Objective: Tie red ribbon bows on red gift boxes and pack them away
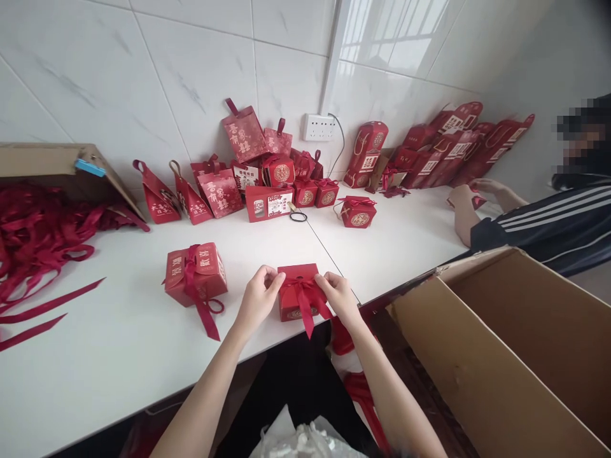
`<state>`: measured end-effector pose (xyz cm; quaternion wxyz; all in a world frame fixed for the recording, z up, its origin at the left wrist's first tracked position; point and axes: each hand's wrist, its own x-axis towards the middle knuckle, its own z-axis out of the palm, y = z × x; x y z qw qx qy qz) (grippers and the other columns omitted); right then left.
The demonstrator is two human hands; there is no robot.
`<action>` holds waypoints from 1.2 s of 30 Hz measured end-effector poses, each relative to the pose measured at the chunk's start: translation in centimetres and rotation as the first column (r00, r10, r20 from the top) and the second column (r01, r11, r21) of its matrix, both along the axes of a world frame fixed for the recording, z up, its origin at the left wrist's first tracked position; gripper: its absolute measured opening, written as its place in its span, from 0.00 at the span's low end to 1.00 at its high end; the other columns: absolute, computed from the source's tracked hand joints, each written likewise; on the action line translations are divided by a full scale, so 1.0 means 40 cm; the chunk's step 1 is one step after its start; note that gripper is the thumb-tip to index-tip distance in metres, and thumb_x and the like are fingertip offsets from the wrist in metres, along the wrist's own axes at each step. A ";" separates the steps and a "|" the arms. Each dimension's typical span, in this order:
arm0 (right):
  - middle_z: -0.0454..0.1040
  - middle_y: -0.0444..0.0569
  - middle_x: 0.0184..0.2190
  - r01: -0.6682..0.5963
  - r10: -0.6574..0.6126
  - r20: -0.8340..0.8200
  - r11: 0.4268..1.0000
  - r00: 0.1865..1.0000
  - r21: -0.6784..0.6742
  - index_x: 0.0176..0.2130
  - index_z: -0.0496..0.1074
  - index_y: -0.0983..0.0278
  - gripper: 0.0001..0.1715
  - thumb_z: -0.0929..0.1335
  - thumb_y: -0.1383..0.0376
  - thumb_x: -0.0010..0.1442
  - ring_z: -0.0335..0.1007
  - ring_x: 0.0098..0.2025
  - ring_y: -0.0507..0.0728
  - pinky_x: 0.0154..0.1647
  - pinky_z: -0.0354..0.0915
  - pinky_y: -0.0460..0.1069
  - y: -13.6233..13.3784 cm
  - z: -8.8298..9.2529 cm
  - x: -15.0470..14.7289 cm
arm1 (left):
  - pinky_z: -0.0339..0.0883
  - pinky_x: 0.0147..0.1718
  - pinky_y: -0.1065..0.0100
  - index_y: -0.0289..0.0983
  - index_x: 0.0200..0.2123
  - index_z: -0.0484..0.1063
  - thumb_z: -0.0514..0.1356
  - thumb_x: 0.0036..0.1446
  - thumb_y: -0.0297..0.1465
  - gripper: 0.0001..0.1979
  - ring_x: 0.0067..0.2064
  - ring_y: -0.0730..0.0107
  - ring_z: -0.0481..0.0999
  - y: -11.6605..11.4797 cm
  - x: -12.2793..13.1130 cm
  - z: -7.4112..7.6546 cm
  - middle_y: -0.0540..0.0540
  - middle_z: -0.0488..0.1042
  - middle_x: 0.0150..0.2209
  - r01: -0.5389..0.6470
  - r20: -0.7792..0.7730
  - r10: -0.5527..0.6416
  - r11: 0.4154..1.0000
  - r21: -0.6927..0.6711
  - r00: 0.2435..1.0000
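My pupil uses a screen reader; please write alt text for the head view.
A person's left hand and right hand touch either side of a ribbon bow on a red gift box on a white table. Another ribbon-tied box sits to its left; red boxes line the wall.

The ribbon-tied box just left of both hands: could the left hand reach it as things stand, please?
Probably yes: nothing blocks the left hand from the ribbon-tied box, though it is busy at another box.
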<state>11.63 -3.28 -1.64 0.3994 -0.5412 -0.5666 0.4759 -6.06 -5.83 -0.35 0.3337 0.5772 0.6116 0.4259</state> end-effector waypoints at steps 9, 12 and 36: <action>0.53 0.39 0.17 0.146 -0.151 0.067 0.987 0.986 0.072 0.22 0.58 0.62 0.24 0.57 0.50 0.60 0.49 0.20 0.49 0.21 0.49 0.45 -0.121 0.014 0.083 | 0.58 0.52 0.60 0.41 0.41 0.69 0.52 0.57 0.37 0.11 0.52 0.62 0.62 0.025 -0.022 0.065 0.45 0.65 0.46 0.240 -0.375 -0.156 0.952 0.190 0.914; 0.58 0.41 0.18 -0.061 0.064 0.093 0.997 0.994 -0.040 0.23 0.62 0.63 0.23 0.60 0.50 0.59 0.55 0.22 0.50 0.23 0.53 0.45 -0.174 -0.011 0.054 | 0.58 0.53 0.58 0.41 0.35 0.72 0.54 0.56 0.35 0.09 0.52 0.61 0.63 0.045 -0.012 0.076 0.47 0.66 0.47 0.421 -0.448 -0.339 0.902 0.096 0.827; 0.62 0.41 0.15 -0.134 0.111 -0.208 0.986 0.972 -0.100 0.21 0.59 0.63 0.21 0.63 0.52 0.57 0.58 0.19 0.49 0.23 0.54 0.45 -0.210 -0.047 -0.129 | 0.58 0.53 0.59 0.38 0.25 0.68 0.57 0.52 0.32 0.06 0.51 0.61 0.68 0.039 0.031 0.028 0.45 0.68 0.45 0.286 -0.145 -0.274 0.956 0.067 0.951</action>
